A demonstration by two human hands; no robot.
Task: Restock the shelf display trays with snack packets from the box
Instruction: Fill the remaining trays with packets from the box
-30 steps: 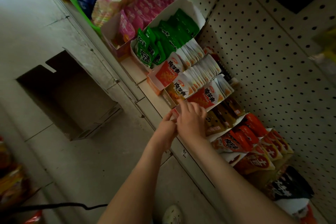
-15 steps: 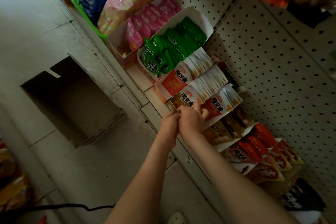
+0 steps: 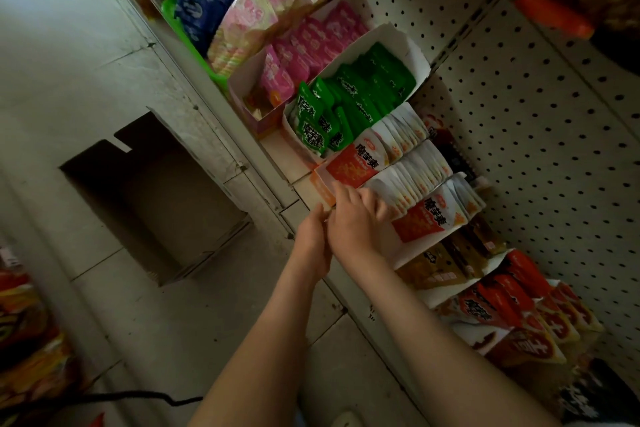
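Right grip [image 3: 356, 218] on front of mid row of white-orange pkts [image 3: 419, 177] in orange tray [image 3: 319, 184] on shelf [image 3: 277, 163]. Fingers bent over pkts, clamped or just pressing: can't tell. Left grip [image 3: 311, 236] touching right grip at tray front, state unclear. Box [image 3: 156, 204] open on floor, left of shelf.

Your trays [image 3: 391, 42] stand side by side on the shelf [image 3: 277, 156], packets [image 3: 412, 177] upright in each and the pegboard [image 3: 519, 114] behind. The box [image 3: 156, 198] sits on the floor [image 3: 138, 315] left of the shelf. Your left hand [image 3: 313, 236] and right hand [image 3: 353, 222] touch at a middle tray's front.
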